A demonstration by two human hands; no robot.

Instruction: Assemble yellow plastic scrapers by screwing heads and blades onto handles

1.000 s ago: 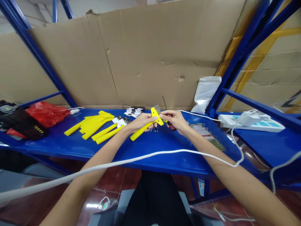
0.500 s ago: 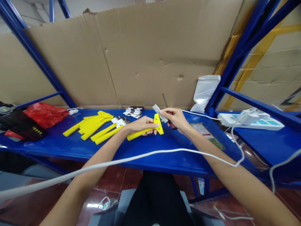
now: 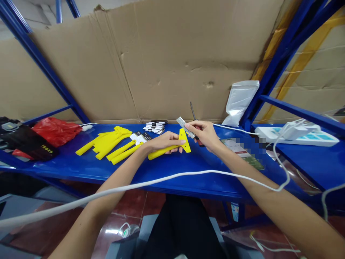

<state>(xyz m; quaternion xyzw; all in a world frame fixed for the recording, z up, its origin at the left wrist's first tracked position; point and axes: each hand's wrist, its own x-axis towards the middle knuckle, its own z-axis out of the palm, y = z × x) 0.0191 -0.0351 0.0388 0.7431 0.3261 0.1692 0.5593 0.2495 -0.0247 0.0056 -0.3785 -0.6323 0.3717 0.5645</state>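
From my remote seat, I see the yellow T-shaped handle (image 3: 162, 152) mid-scene above the blue surface (image 3: 172, 166), my left hand (image 3: 171, 142) gripping its neck, seemingly to leave its head clear. My right hand (image 3: 206, 133) pinches a metal plate (image 3: 181, 122), a screwdriver (image 3: 192, 110) tucked in, probably for readiness. The black bag (image 3: 35, 144) at left reads roughly "RORD".

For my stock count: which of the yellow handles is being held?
The yellow handle gripped in the left hand; the other yellow handles lie farther left on the blue table.
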